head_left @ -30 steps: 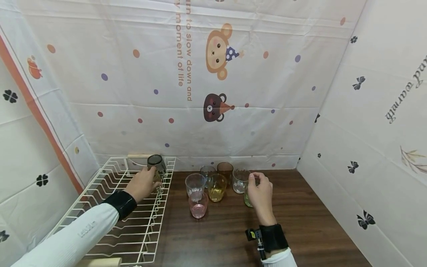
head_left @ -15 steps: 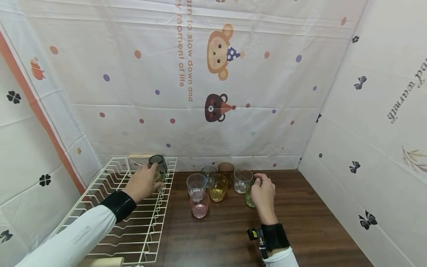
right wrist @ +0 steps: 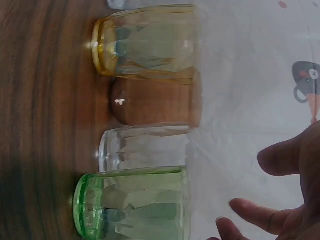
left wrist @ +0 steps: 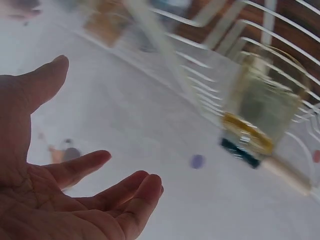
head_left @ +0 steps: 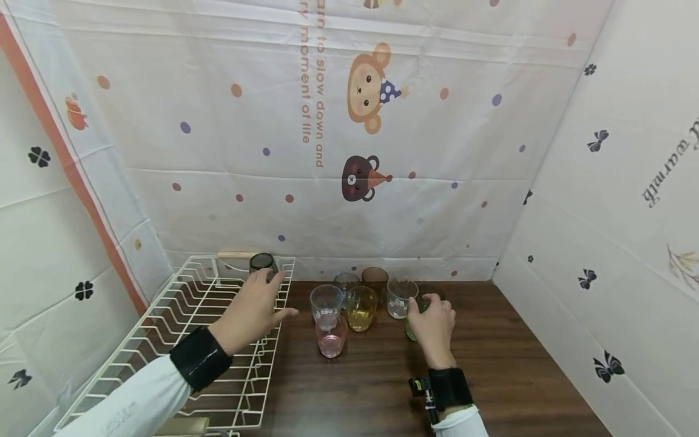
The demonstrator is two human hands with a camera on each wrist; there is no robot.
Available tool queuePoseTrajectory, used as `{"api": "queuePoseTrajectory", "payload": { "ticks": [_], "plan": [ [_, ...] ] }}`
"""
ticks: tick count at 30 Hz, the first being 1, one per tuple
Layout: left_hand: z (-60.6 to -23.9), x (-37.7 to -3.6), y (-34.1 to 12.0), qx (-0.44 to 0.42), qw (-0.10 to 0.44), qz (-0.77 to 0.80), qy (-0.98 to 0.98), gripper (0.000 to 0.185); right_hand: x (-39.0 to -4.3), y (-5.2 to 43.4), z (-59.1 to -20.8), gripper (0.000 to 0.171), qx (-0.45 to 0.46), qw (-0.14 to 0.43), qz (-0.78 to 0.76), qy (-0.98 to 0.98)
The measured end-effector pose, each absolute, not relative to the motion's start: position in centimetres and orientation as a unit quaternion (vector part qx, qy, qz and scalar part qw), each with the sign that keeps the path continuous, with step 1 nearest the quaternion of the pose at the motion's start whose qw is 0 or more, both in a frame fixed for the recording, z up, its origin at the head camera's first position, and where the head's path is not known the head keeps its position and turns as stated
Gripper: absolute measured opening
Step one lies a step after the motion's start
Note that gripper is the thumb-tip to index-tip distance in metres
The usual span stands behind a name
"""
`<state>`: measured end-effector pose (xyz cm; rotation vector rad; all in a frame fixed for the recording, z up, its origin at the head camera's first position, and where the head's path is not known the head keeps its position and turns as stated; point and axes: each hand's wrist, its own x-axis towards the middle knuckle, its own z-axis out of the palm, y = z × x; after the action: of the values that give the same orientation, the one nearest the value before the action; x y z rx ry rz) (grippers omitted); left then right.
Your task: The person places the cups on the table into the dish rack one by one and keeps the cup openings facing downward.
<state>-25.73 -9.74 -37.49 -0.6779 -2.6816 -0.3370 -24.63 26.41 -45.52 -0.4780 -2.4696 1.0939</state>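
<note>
My left hand (head_left: 252, 308) hovers over the right edge of the white wire dish rack (head_left: 180, 344), thumb and fingers spread with nothing between them. Behind it in the rack stands a dark glass (head_left: 263, 261), partly hidden by the fingers. In the left wrist view a pale yellow glass (left wrist: 265, 100) sits among the wires, blurred, apart from my hand. At the table's right my right hand (head_left: 433, 325) is beside a green glass (head_left: 410, 331). The right wrist view has its thumb and fingers parted, clear of this green glass (right wrist: 135, 205).
Left of my right hand stand a clear glass (head_left: 400, 298), a brown glass (head_left: 375, 280), a yellow glass (head_left: 361, 312), a bluish glass (head_left: 346, 283), another clear glass (head_left: 326, 303) and a pink glass (head_left: 331, 341). A printed cloth (head_left: 284, 109) hangs behind the wooden table (head_left: 349, 397).
My left hand has let go of the glass in the rack, spread its fingers and moved right. My right hand stays beside the green glass. The head view has shifted slightly.
</note>
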Motion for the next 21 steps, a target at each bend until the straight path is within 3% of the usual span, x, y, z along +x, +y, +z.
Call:
{"api": "queuePoseTrajectory", "payload": {
  "ticks": [15,21],
  "plan": [
    [-34.8,-21.3,-5.2,-0.244,0.199,-0.236,-0.919,0.084,-25.2,26.9,-47.6,0.073,-0.179,0.181,0.289,-0.923],
    [-34.8,-20.7,-4.1,-0.216,0.181,-0.288,-0.915,0.084,-25.3,26.9,-47.9,0.077,-0.184,0.148,0.275,-0.932]
  ]
}}
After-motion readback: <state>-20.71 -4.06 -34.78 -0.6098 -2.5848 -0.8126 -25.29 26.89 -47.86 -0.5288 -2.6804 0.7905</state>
